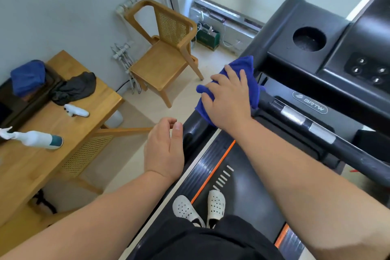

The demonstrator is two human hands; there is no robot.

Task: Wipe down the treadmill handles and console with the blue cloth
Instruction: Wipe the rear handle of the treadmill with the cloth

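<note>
A wooden table (63,133) stands at the far left. On it lie two white spray bottles, one with a teal base (35,138) near the front edge and a smaller one (76,110) further back. Behind them are a crumpled dark grey cloth (76,87) and a blue bundle (28,77) resting on a dark box. Beyond the table, a wooden chair with a cane back (164,48) stands by the wall, and a green bag (207,38) sits on the floor under the window.

The left hand (164,150) hovers just beside the treadmill's left edge, holding nothing, with its fingers loosely curled and the thumb up. The right hand (228,99) reaches across it. Its fingers bend over the blue cloth (244,65) and grip it against the top of the left handle (193,133) — the cloth sits where that handle meets the console (316,59).

To the right, the black console shows a round cup holder (309,39) and a cluster of four buttons (369,70). Below it runs a crossbar with silver sensor pads (293,115). The person's feet, in white perforated clogs (216,205), stand on the belt (242,186) — the left one on the orange stripe.
</note>
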